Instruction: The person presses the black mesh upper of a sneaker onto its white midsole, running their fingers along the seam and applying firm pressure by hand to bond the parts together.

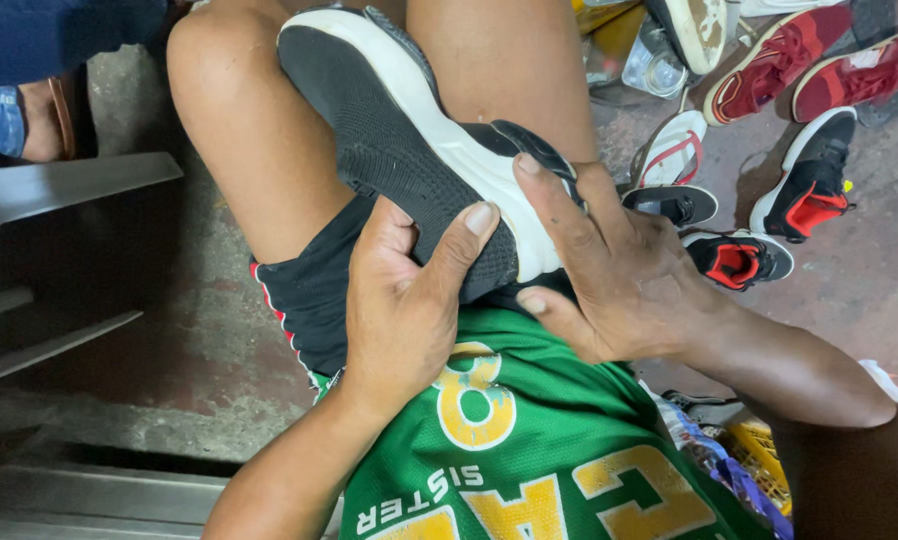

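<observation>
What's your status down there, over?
Left hand and right hand both gripping black shoe on lap. Other shoes on floor, clear of hands.

red sneakers (829, 70) on floor; grey chair (59, 185) nearby
</observation>
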